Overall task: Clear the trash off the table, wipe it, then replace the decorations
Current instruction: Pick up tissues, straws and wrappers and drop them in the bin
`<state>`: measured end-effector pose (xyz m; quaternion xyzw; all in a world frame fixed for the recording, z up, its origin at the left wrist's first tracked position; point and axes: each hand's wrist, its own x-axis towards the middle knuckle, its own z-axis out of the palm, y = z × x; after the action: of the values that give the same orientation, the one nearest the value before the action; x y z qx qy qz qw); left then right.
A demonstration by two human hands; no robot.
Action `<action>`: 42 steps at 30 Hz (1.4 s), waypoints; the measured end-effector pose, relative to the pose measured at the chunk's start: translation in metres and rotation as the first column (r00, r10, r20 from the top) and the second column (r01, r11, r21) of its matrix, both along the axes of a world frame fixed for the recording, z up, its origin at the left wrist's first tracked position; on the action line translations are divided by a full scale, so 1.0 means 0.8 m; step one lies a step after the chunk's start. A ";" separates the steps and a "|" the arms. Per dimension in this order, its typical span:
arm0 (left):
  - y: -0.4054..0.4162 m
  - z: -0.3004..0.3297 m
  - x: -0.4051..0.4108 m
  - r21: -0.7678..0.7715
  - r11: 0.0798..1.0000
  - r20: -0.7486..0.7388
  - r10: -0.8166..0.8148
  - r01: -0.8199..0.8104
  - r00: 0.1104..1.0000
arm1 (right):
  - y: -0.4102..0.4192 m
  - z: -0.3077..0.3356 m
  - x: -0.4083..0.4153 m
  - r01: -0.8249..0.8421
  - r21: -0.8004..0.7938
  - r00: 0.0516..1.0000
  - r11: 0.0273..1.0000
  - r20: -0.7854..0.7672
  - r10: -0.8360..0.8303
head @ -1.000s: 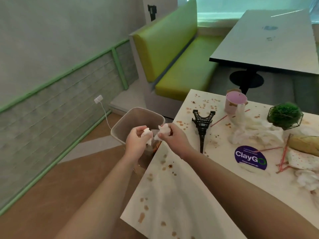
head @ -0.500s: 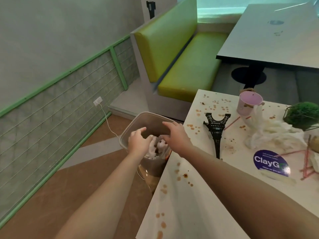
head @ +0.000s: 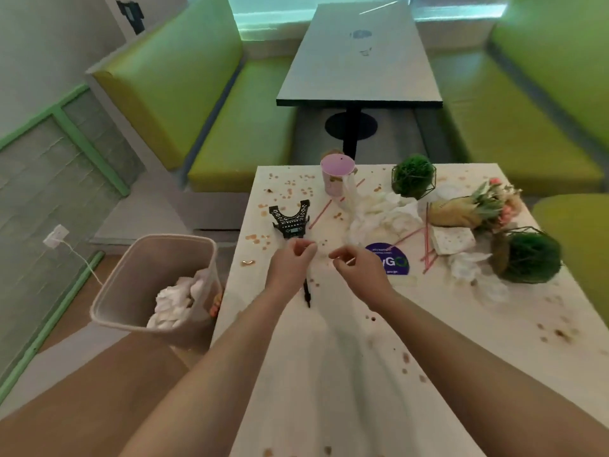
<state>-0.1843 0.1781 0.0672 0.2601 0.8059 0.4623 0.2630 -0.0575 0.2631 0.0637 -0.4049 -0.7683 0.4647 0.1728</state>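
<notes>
The white table (head: 329,374) is spotted with brown stains. My left hand (head: 291,268) and my right hand (head: 359,270) hover over its middle, fingers loosely curled, holding nothing. A black Eiffel tower model (head: 290,219) lies just beyond my left hand. Crumpled white tissues (head: 382,216) lie ahead of my right hand, with more tissues (head: 468,265) further right. Pink straws (head: 426,239) lie scattered around them. A pink cup (head: 336,174) stands at the far edge. The beige bin (head: 131,285) left of the table holds white tissues (head: 178,301).
Two green ball plants (head: 413,176) (head: 527,257), a flower bouquet (head: 478,206) and a spotted napkin (head: 453,239) crowd the table's right side. A purple sticker (head: 392,260) is on the tabletop. Green benches (head: 204,103) and a second table (head: 359,54) stand beyond.
My hands dropped the tissue wads into the bin and moved right, back over the table. The view swung right and up.
</notes>
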 end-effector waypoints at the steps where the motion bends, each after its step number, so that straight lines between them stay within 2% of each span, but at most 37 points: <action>1: 0.016 -0.004 0.019 0.001 0.999 0.016 -0.033 0.033 0.999 | 0.012 -0.003 0.024 0.037 -0.012 0.999 0.999 0.005 -0.037; 6: 0.073 -0.028 0.104 -0.041 0.983 0.091 -0.175 0.179 0.980 | 0.061 -0.025 0.126 0.223 -0.016 0.972 0.975 0.078 -0.221; 10: 0.107 -0.041 0.162 -0.090 0.963 0.129 -0.243 0.256 0.961 | 0.101 -0.047 0.197 0.266 0.073 0.939 0.961 0.206 -0.275; 12: 0.119 -0.048 0.186 -0.102 0.954 0.151 -0.264 0.281 0.952 | 0.119 -0.059 0.226 0.202 0.159 0.899 0.966 0.360 -0.247; 15: 0.131 -0.059 0.217 -0.086 0.958 0.190 -0.255 0.275 0.948 | 0.138 -0.071 0.260 0.053 0.259 0.778 0.964 0.594 -0.203; 22: 0.146 -0.077 0.271 -0.125 0.961 0.247 -0.209 0.245 0.946 | 0.171 -0.115 0.316 -0.087 0.207 0.724 0.974 0.685 -0.081; 26: 0.151 -0.081 0.283 -0.140 0.969 0.259 -0.165 0.206 0.952 | 0.171 -0.129 0.333 -0.052 0.244 0.783 0.968 0.612 -0.112; 29: 0.156 -0.085 0.292 -0.137 0.973 0.295 -0.138 0.185 0.945 | 0.168 -0.128 0.336 0.026 0.205 0.838 0.978 0.530 -0.133; 33: 0.157 -0.093 0.306 -0.135 0.969 0.359 -0.145 0.205 0.922 | 0.166 -0.125 0.338 0.201 -0.009 0.897 0.980 0.403 -0.181; 37: 0.162 -0.086 0.322 -0.114 0.974 0.473 -0.120 0.196 0.873 | 0.167 -0.109 0.337 0.207 -0.143 0.939 0.968 0.308 -0.155; 42: 0.173 -0.065 0.332 -0.062 0.970 0.572 -0.160 0.237 0.805 | 0.165 -0.069 0.325 0.137 -0.384 0.989 0.913 0.009 -0.145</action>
<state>0.0811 0.3164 0.0155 0.1773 0.6893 0.4345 0.5519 0.2023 0.3952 0.0087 -0.4807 -0.6296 0.5961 0.1311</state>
